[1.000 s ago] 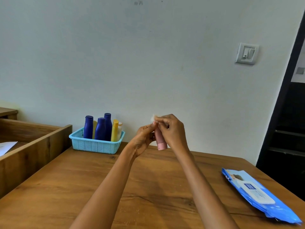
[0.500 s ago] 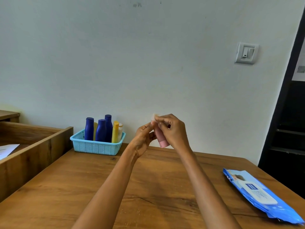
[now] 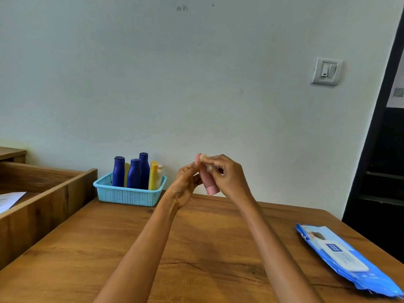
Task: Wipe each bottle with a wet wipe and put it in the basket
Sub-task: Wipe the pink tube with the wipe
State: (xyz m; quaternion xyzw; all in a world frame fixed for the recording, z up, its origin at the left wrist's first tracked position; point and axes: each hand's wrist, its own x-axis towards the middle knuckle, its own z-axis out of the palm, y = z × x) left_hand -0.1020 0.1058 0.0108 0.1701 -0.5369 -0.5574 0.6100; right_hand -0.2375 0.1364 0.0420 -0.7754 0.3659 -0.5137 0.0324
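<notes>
Presently, the left hand [image 3: 183, 184] grips a pink bottle [image 3: 208, 180] held cap-down above the wooden counter [image 3: 207, 248], while the fingers [image 3: 215, 162] of the right hand [image 3: 227, 178] pinch a small white wet wipe [image 3: 203, 155] against the bottle's upper end. The turquoise basket [image 3: 129, 194] stands at the counter's far edge by the wall, holding three dark blue bottles [image 3: 133, 173] and two yellow ones [image 3: 153, 174]. A blue wipes pack [image 3: 347, 259] lies on the counter to the right, well apart from both hands.
</notes>
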